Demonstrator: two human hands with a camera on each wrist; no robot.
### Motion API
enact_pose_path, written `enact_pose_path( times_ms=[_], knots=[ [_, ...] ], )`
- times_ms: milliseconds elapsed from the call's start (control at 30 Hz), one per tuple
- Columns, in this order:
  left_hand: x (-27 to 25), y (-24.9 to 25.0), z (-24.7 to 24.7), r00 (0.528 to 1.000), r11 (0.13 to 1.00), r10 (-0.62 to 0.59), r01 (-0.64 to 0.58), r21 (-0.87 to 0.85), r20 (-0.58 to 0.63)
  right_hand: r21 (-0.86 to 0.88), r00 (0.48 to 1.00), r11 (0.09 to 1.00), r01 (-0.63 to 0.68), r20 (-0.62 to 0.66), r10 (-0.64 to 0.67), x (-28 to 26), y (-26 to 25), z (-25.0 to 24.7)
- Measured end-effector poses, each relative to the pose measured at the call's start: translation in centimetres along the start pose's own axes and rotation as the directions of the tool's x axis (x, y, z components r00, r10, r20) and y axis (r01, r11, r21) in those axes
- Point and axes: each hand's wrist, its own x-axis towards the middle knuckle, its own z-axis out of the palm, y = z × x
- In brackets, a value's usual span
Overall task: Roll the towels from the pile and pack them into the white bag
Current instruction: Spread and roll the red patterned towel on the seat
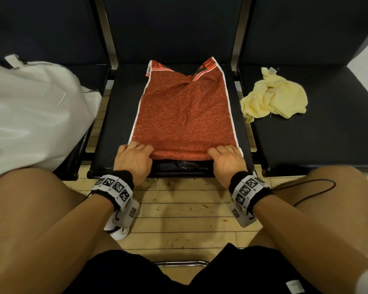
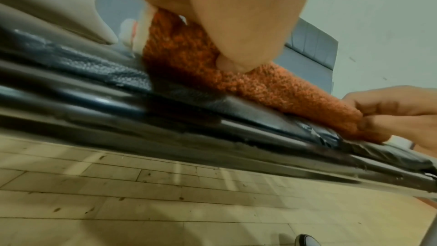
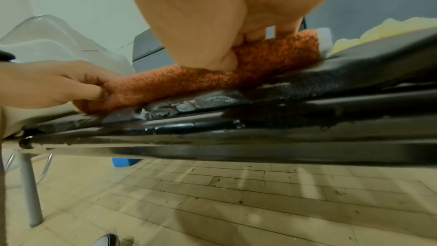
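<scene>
A red-orange towel [image 1: 184, 111] with white edging lies lengthwise on the middle black seat [image 1: 113, 128]. Its near end is turned over into a short roll [image 2: 272, 89] [image 3: 165, 83]. My left hand [image 1: 134, 155] grips the roll's left end, fingers on top and thumb tucked under. My right hand [image 1: 226, 158] grips the right end the same way. A crumpled pale yellow towel [image 1: 274, 96] sits on the right seat. The white bag [image 1: 34, 115] rests on the left seat.
Three dark seats stand in a row with metal bars between them, backrests rising behind. Wooden floor [image 1: 179, 219] runs between the seats and my bare knees. A thin black cable [image 1: 314, 187] trails by my right knee. A white shoe [image 1: 117, 230] is on the floor.
</scene>
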Motion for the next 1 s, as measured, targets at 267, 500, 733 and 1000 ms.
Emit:
enact_pose_path(
  times_ms=[267,500,733,1000],
  knots=[
    [-0.4,-0.5,-0.4,0.993,0.996,-0.083,0.086,-0.035,0.080,0.130,0.994,0.989,-0.076,0.086,0.065,0.6,0.9,-0.6],
    [-0.3,0.4,-0.3,0.984,0.995,0.053,-0.066,-0.077,-0.169,0.077,0.974,0.987,0.144,-0.186,-0.128,0.5,0.7,-0.4],
    [-1.1,0.9,0.2,0.996,0.993,0.086,-0.084,-0.077,0.010,-0.012,0.994,0.995,0.102,-0.027,-0.102,-0.3,0.6,0.2],
    [-0.8,0.8,-1.0,0.998,0.996,0.008,-0.002,-0.085,0.067,0.027,0.996,0.998,0.056,0.070,-0.058,0.1,0.6,-1.1]
  ],
)
